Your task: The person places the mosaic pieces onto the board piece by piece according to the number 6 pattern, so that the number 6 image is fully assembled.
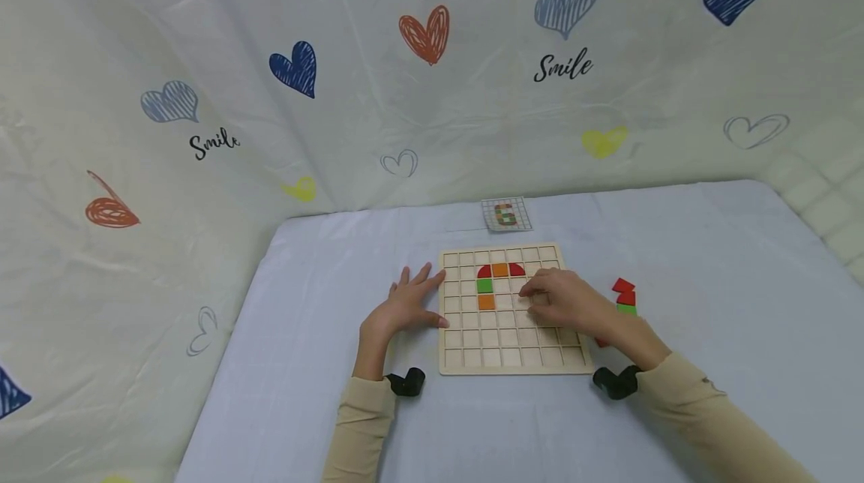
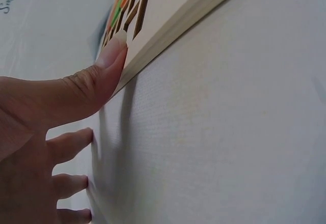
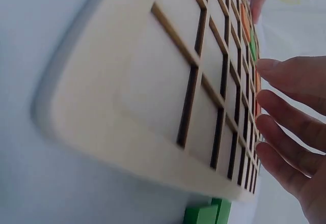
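A square wooden grid board lies on the table. In its upper part are set two red rounded pieces, two orange squares and a green square. My left hand is spread at the board's left edge; its thumb touches the rim in the left wrist view. Over the right half of the board is my right hand, its fingertips down at the grid and thumb apart from the index finger. No piece shows between these fingers in the right wrist view.
Right of the board lie loose red pieces and a green piece, partly behind the right arm. Green blocks show beside the board's edge. A pattern card with a coloured figure lies beyond the board.
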A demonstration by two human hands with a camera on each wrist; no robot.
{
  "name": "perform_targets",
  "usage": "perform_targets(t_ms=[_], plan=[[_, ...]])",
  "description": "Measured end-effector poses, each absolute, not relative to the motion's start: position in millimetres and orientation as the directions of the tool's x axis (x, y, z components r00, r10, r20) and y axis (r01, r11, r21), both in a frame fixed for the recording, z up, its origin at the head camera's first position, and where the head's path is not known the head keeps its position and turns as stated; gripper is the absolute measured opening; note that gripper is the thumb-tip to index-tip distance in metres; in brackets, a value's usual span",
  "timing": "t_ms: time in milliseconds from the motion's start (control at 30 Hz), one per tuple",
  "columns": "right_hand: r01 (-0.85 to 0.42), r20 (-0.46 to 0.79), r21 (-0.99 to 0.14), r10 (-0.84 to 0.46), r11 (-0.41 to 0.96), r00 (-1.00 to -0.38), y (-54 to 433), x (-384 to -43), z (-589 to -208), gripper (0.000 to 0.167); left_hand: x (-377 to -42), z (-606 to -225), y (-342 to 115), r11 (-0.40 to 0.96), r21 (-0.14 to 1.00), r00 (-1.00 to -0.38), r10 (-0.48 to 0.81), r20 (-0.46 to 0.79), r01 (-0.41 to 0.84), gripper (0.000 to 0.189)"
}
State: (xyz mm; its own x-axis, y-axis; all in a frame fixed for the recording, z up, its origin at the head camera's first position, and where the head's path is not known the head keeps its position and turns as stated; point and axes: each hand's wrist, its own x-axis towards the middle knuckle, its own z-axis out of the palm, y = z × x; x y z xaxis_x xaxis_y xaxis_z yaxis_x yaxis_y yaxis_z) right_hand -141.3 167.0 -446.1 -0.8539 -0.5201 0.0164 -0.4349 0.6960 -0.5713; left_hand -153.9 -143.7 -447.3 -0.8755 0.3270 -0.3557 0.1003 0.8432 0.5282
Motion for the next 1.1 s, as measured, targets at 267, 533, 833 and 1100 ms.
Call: perform_targets(t_ms=[267, 533, 833, 1100], plan=[[-0.387, -0.012, -0.573, -0.479, 0.723, -0.878, 186.0, -136.4, -444.7, 0.025, -153.2, -445.7, -145.1, 0.838, 0.538, -0.876, 0.323, -0.359, 0.089, 0.095], [-0.368, 0.016, -0.578, -0.441, 0.728, -0.897, 212.7, -129.1, -439.8, 0.023, -153.3, -446.3, -144.9, 0.827, 0.554, -0.873, 0.337, -0.352, 0.096, 0.093], [-0.396, 0.074, -0.523, -0.423, 0.755, -0.903, 232.0, -126.1, -445.9, 0.023, -153.4, -445.4, -143.4, 0.831, 0.547, -0.873, 0.338, -0.352, 0.101, 0.094], [-0.375, 0.056, -0.513, -0.406, 0.772, -0.912, 241.2, -125.4, -451.2, 0.023, -152.5, -446.3, -144.0, 0.834, 0.544, -0.873, 0.333, -0.356, 0.096, 0.094]])
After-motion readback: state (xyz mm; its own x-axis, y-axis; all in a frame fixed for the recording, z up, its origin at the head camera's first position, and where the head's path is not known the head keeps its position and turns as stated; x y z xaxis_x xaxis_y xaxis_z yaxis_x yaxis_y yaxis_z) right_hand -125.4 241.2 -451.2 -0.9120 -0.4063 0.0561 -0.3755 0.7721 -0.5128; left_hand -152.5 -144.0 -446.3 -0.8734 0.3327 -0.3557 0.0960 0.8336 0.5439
